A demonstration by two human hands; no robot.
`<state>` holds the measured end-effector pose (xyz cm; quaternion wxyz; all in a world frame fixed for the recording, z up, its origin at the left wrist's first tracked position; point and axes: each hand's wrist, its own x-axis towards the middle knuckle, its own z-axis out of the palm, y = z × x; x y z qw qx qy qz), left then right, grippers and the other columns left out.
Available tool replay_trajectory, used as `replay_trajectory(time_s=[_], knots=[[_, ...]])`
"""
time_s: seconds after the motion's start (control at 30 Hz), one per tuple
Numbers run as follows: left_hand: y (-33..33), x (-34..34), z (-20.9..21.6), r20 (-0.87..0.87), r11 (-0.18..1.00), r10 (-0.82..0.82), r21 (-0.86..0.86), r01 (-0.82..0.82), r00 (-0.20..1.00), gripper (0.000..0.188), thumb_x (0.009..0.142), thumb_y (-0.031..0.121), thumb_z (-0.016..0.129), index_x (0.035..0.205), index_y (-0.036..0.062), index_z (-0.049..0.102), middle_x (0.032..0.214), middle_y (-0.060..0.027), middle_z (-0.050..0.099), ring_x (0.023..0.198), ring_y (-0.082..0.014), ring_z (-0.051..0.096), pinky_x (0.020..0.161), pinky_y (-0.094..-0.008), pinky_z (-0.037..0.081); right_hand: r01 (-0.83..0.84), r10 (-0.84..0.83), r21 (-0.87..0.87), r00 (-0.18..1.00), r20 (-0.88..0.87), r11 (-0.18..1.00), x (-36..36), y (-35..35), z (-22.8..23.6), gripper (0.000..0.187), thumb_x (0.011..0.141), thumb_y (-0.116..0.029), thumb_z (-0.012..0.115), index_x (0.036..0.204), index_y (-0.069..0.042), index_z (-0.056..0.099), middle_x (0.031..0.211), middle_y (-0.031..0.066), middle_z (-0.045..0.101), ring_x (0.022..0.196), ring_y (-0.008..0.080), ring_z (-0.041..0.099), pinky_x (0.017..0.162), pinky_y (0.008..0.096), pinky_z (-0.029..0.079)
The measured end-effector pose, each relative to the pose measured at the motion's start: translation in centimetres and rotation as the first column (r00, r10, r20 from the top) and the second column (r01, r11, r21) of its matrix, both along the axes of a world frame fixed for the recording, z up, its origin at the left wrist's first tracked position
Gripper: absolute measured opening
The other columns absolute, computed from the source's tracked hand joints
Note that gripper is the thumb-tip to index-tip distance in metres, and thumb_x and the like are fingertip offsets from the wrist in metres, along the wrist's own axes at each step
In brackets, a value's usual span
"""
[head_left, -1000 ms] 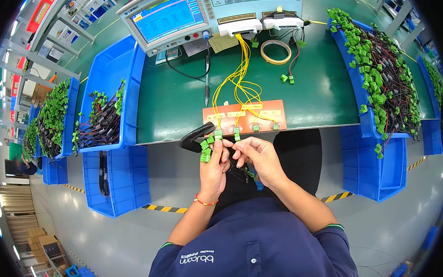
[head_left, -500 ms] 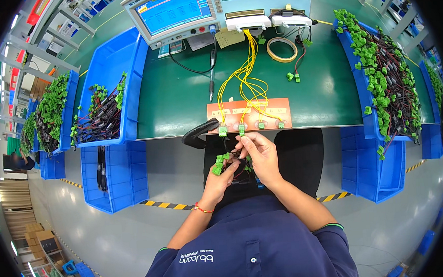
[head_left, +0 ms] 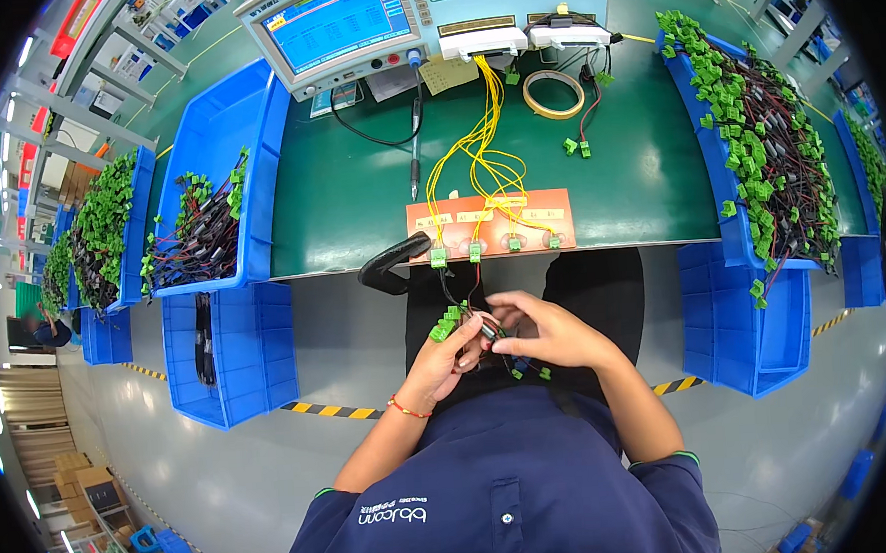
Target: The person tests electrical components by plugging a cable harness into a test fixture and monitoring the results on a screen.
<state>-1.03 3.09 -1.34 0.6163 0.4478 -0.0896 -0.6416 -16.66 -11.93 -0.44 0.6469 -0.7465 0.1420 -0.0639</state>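
Observation:
My left hand is closed round a bundle of black and red wire harnesses, whose green connectors stick out beside the thumb. My right hand is just right of the bundle, thumb and fingers apart and slightly blurred. More green connectors dangle below it. Ahead, an orange board lies at the bench's front edge with a row of green terminal sockets. Dark wires run down from the left socket and red ones from the socket beside it toward my hands. Yellow wires rise from the board to the instrument.
A test instrument with a lit screen stands at the back. A tape roll, a pen and a black clamp handle are on the bench. Blue bins of harnesses flank it, left and right.
My right hand has drawn back from the second socket toward the bundle, its pinch opened. A red wire now hangs from that socket. My left hand stays on the bundle.

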Motion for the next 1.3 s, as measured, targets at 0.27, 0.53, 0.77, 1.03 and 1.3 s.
replay_trajectory(time_s=[0.27,0.53,0.77,1.03,1.3], knots=[[-0.9,-0.3,-0.2,-0.319,0.998,0.038,-0.039,-0.053,0.947,0.032,0.103,0.029,0.049,0.114,0.0006,0.059,0.082,-0.0033,0.060,0.050,-0.0029,0.039,0.043,-0.0171,0.030,-0.033,0.035,0.024,0.992,-0.117,0.999,-4.0,1.4,2.3,0.040,0.089,-0.010,0.068,0.124,-0.001,0.051,0.089,0.0075,0.065,0.085,0.0157,0.064,0.084,0.0335,0.050],[-0.8,-1.9,-0.3,0.277,0.854,0.507,-0.034,-0.519,0.816,0.022,0.100,0.020,0.054,0.110,0.0009,0.060,0.081,-0.0023,0.057,0.049,-0.0027,0.035,0.043,-0.0185,0.026,0.407,-0.496,0.428,0.860,0.119,0.807,-7.3,-0.8,3.6,0.013,0.092,0.001,0.062,0.103,0.001,0.057,0.087,0.0065,0.064,0.078,0.0121,0.064,0.074,0.0264,0.053],[-1.1,-4.2,4.9,0.901,0.935,0.321,-0.351,0.058,0.291,0.028,0.093,-0.001,0.058,0.119,0.0025,0.065,0.098,-0.0099,0.055,0.086,-0.0184,0.057,0.073,-0.0279,0.047,0.297,-0.463,0.478,0.842,0.278,0.827,-4.7,-0.3,4.3,0.010,0.091,0.000,0.063,0.100,0.002,0.065,0.097,0.0091,0.063,0.076,0.0138,0.064,0.073,0.0273,0.053],[-1.5,-4.6,3.7,0.694,0.964,0.129,-0.255,0.075,0.708,0.008,0.094,0.002,0.060,0.100,-0.0018,0.063,0.083,-0.0079,0.062,0.071,-0.0161,0.060,0.068,-0.0273,0.047,0.113,-0.355,0.799,0.926,0.132,0.590,-2.1,0.2,4.8,0.025,0.090,-0.007,0.062,0.111,0.007,0.061,0.108,0.0154,0.061,0.081,0.0177,0.065,0.070,0.0305,0.058],[-1.0,-3.9,2.8,0.405,0.996,0.095,-0.043,-0.084,0.909,0.021,0.099,0.022,0.059,0.092,0.0031,0.065,0.067,0.0055,0.054,0.054,-0.0009,0.037,0.047,-0.0216,0.028,0.138,-0.426,0.911,0.904,0.045,0.389,-0.4,0.5,1.7,0.022,0.096,-0.009,0.060,0.113,0.004,0.062,0.097,0.0091,0.068,0.079,0.0127,0.068,0.072,0.0261,0.058]])
